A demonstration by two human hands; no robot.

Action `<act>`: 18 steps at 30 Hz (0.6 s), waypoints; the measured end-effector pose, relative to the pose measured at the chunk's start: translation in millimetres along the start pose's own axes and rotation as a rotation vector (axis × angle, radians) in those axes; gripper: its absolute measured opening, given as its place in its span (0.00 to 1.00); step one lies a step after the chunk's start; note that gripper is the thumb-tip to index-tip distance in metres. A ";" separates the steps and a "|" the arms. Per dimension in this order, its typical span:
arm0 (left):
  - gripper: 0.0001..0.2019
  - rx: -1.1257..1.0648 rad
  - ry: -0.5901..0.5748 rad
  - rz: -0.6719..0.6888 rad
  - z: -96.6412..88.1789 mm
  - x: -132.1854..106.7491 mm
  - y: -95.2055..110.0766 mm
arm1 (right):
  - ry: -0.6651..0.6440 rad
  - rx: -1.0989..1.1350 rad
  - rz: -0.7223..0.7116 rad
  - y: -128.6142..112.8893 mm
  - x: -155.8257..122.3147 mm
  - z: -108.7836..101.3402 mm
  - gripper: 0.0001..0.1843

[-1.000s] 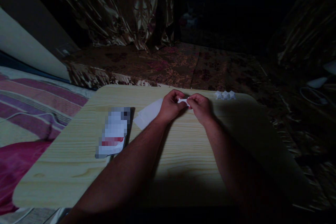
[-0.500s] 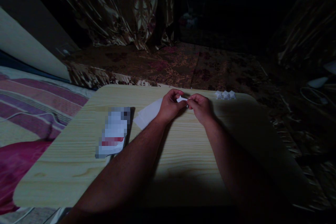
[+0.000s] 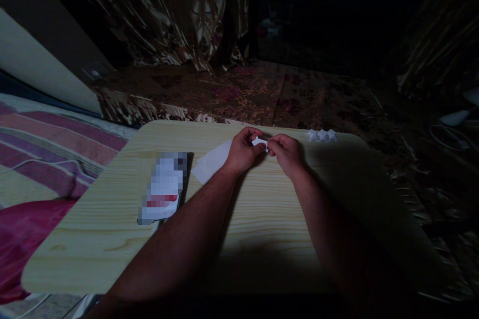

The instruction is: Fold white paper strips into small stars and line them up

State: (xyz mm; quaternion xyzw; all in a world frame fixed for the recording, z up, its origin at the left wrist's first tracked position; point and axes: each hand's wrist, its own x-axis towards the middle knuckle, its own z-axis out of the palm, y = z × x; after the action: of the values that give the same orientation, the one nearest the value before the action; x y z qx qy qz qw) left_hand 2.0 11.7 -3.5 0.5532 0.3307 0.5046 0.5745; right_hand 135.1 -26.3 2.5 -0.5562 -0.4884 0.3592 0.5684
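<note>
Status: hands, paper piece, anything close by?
Left hand and right hand both pinch paper piece over table. Three stars at far edge, apart. Sheet beside left hand, blurred item further left.

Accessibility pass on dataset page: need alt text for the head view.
A person's left hand and right hand meet over a light wooden table in a dark room, both pinching a small folded paper piece. A white sheet lies beside the left hand, a pixelated white-and-red item further left, three paper stars near the far edge.
</note>
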 end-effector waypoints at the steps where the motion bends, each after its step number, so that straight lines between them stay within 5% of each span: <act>1: 0.18 0.004 -0.003 0.002 -0.2 0.0 0.2 | -0.004 -0.007 0.002 -0.3 -0.1 0.0 0.06; 10: 0.16 0.041 -0.053 0.012 -3.7 0.1 -1.3 | -0.055 -0.048 -0.009 -1.5 -0.7 -0.8 0.08; 18: 0.16 0.021 0.015 -0.008 -0.9 -0.8 2.3 | -0.053 0.011 -0.001 0.5 0.6 0.0 0.10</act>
State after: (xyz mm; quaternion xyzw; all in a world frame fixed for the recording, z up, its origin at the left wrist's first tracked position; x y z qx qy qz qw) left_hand 0.4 11.0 -1.5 0.5542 0.3425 0.5026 0.5683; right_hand 135.2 -25.7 2.1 -0.5432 -0.5013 0.3762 0.5586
